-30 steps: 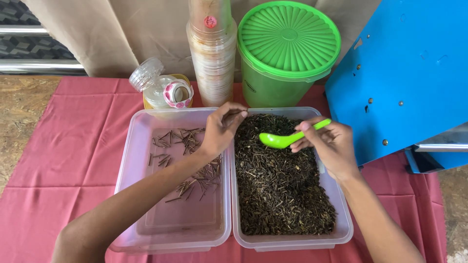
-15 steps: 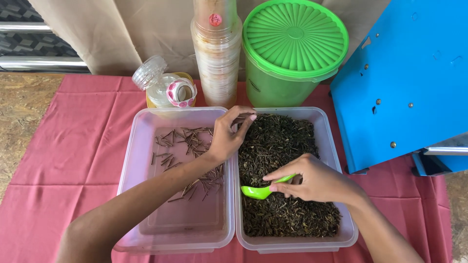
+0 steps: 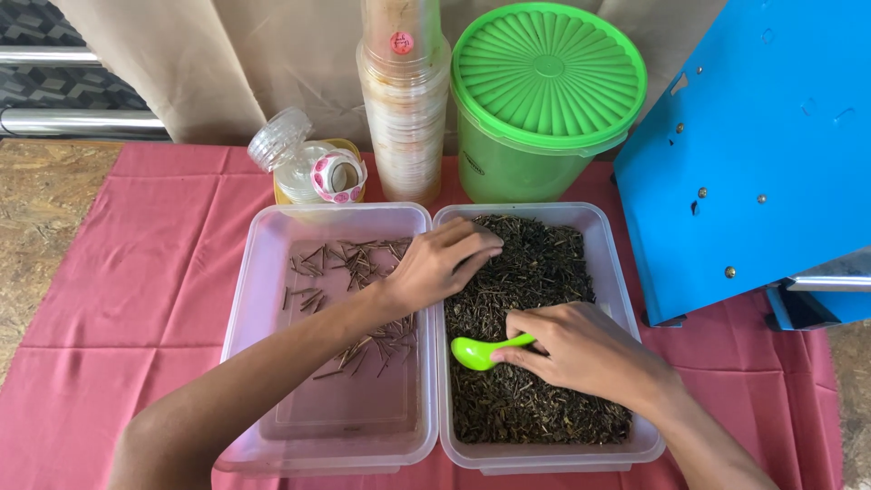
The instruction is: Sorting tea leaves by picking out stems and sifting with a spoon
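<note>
Right hand (image 3: 581,349) grips my green spoon (image 3: 485,350) in the right tub (image 3: 626,299) of dark dried leaves (image 3: 535,272). Left hand (image 3: 445,263), fingers loose, rests on them; the left tub (image 3: 263,272) holds brown stems (image 3: 349,263).

We look through one head camera only, aimed steeply down and forward at close range over the bench (image 3: 136,272). Both forearms enter from the near edge; the far wall seems just behind the bench.
</note>
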